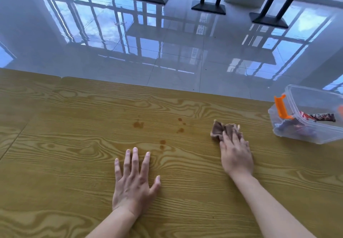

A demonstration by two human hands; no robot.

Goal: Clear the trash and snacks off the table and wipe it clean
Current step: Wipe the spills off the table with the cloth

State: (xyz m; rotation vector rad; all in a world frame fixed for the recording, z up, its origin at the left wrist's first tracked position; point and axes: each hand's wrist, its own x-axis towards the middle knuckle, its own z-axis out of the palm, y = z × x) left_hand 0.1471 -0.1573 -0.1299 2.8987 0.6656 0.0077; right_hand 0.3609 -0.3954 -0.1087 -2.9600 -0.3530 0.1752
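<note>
A wood-grain table (74, 144) fills the lower half of the view. Brown liquid stains (138, 124) dot its middle, with more spots (181, 126) to the right and a pair (162, 144) nearer me. My left hand (132, 180) lies flat on the table, fingers spread, just below the stains. My right hand (235, 154) presses down on a crumpled brown cloth (220, 129), which sits to the right of the stains. A clear plastic box (297, 131) with orange clips stands at the right edge; snack wrappers (319, 117) lie inside it.
Beyond the table's far edge lies a glossy tiled floor (176, 52) reflecting windows. Black table bases (208, 7) stand on the floor at the top of the view.
</note>
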